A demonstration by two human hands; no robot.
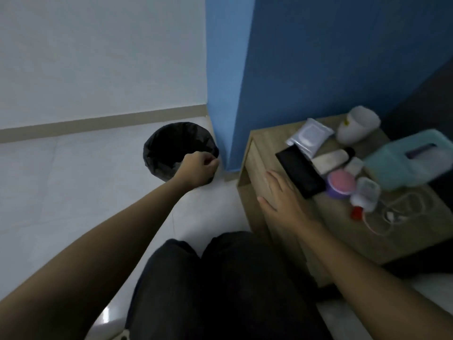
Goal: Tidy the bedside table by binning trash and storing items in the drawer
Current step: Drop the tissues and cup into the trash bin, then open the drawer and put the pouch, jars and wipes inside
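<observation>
The wooden bedside table (338,231) stands at the right against the blue wall. On it lie a black phone (300,171), a silver wipes pack (309,136), a white jar (358,125), a teal tissue box (411,160), a pale tube (329,160), a pink-and-purple round case (340,184), a small clear case (367,193), a red bit (356,213) and a white cable (394,212). A black-lined bin (171,143) sits on the floor at the left. My left hand (198,169) is a closed fist over the bin's near rim; nothing shows in it. My right hand (279,200) rests flat on the table's left edge, fingers apart, beside the phone.
My dark-trousered knees (220,278) fill the bottom centre, close to the table's front. White floor tiles (73,180) spread left of the bin, up to a white wall with a beige skirting. Something pale lies inside the bin.
</observation>
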